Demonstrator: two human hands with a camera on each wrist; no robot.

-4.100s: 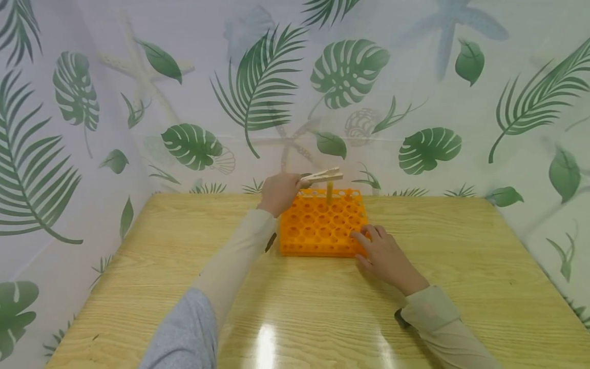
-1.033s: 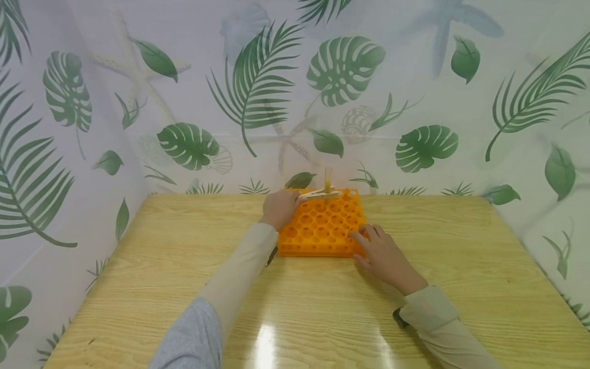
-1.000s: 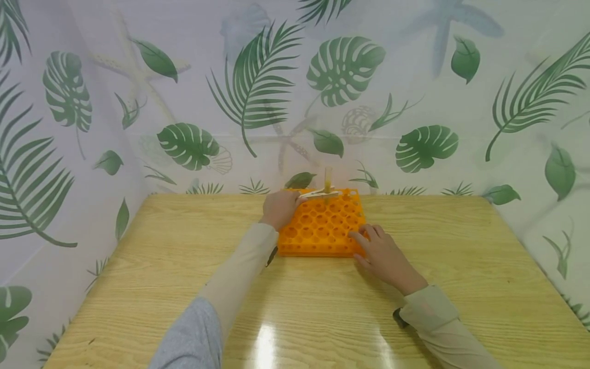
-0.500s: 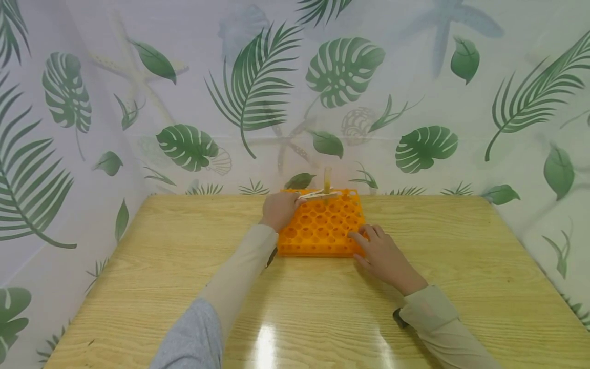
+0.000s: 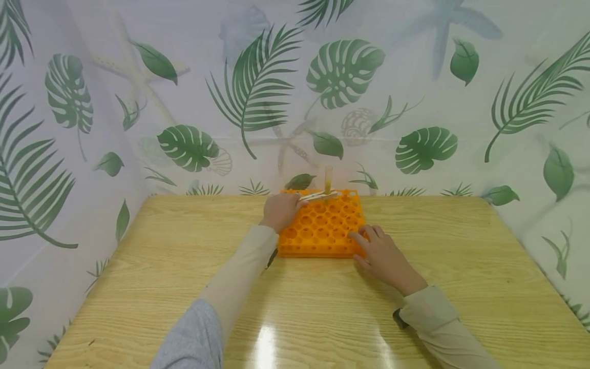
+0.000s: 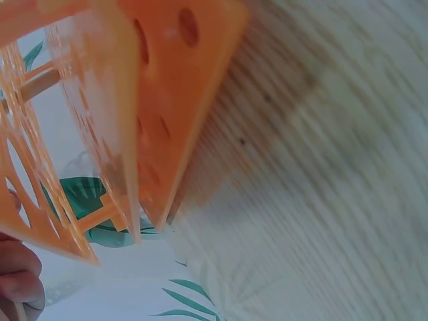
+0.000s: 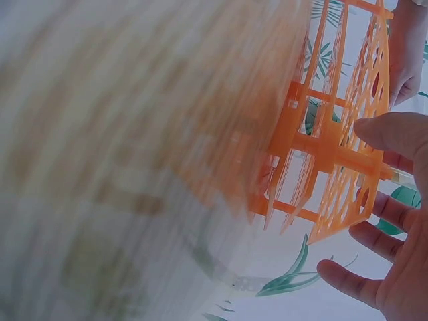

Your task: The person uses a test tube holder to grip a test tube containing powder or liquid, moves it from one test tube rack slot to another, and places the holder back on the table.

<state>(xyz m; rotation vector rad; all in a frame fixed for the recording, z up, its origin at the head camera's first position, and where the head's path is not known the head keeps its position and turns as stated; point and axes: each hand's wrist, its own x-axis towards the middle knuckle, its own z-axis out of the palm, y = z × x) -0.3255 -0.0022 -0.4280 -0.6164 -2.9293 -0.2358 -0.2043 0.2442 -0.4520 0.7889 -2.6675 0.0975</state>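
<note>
In the head view an orange test tube rack (image 5: 320, 233) with rows of round holes stands on the table. My left hand (image 5: 280, 211) is beside its back left and grips a wooden test tube clamp (image 5: 318, 196). The clamp's far end lies against an upright test tube (image 5: 328, 179) with yellowish contents, low at the rack's top; whether it pinches the glass is too small to tell. My right hand (image 5: 384, 256) rests at the rack's front right corner. In the right wrist view the fingers (image 7: 351, 281) are spread and fairly straight, with the thumb touching the rack.
A wood-grain table (image 5: 175, 302) lies under the rack and arms. Behind the rack, close to its back edge, rises a pale wall covering (image 5: 258, 31) printed with green leaves.
Over four seconds the clamp has come down from near the tube's top to just above the rack. In the last second both hands have stayed nearly still.
</note>
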